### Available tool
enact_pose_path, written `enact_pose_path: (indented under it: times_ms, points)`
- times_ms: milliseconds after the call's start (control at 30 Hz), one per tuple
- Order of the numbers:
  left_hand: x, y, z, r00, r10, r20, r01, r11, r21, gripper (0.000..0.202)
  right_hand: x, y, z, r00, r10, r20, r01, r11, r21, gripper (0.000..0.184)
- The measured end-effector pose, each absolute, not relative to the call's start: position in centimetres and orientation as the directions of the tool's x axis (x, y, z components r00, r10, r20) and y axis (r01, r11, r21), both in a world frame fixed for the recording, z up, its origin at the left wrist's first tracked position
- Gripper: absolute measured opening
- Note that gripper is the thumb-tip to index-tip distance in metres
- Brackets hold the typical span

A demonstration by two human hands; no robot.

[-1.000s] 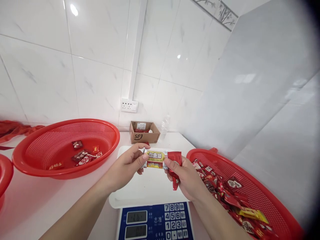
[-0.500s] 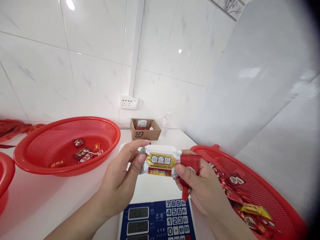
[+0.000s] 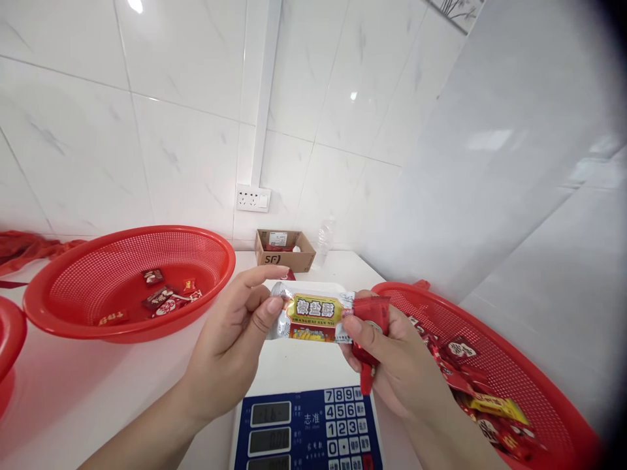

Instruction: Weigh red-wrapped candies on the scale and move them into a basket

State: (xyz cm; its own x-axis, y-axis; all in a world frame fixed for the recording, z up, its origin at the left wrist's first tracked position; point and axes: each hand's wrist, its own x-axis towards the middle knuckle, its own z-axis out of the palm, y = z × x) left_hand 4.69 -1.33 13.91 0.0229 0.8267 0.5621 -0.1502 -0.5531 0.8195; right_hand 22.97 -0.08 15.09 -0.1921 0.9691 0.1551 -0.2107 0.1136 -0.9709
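Observation:
Both hands hold a yellow and silver wrapped candy bar (image 3: pixel 313 318) over the white pan of a digital scale (image 3: pixel 289 369). My left hand (image 3: pixel 232 343) pinches its left end between thumb and fingers. The bar's right end is gripped by my right hand (image 3: pixel 392 362), which also clutches a red candy wrapper (image 3: pixel 368 333) against the palm. A blue keypad panel (image 3: pixel 306 431) with two displays sits at the scale's front, below my hands.
A large red mesh basket (image 3: pixel 122 326) at left holds a few red candies. Another red basket (image 3: pixel 509 365) at right holds several wrapped candies. A small cardboard box (image 3: pixel 284 250) and a clear bottle (image 3: pixel 324 240) stand by the tiled wall. Red fabric (image 3: pixel 29 251) lies far left.
Both hands have lifted the candy bar nearer the camera, and it now looks larger. The right hand's red wrapper has bunched closer into the palm.

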Motion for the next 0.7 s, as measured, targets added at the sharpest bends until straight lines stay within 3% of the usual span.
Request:
enact_pose_path:
  times_ms: [167,333,433,600,700]
  points:
    - [4.1,0.2,13.6,0.147,0.877,0.457,0.165,-0.477,0.863,0.026,23.5,2.5,13.5,-0.147,0.984,0.1,0.057,0.109,-0.992,0.031]
    - [3.6,2.1,12.8,0.231,0.926,0.299,0.482,-0.376,0.791,0.033,23.8,4.5,11.7,-0.118,0.991,0.061,0.387,0.102,-0.916,0.026]
    - [3.2,3.3,12.1,0.23,0.944,0.236,0.622,-0.329,0.711,0.033,23.9,4.5,11.5,-0.136,0.99,0.047,0.443,0.103,-0.891,0.026]
    - [2.3,4.8,11.0,0.161,0.98,0.114,0.883,-0.195,0.428,0.038,23.9,3.9,12.2,-0.195,0.981,0.013,0.487,0.108,-0.867,0.023]
    - [2.1,4.9,11.2,0.11,0.984,0.137,0.909,-0.156,0.388,0.041,23.7,3.7,12.5,-0.221,0.975,-0.006,0.497,0.107,-0.861,0.019]
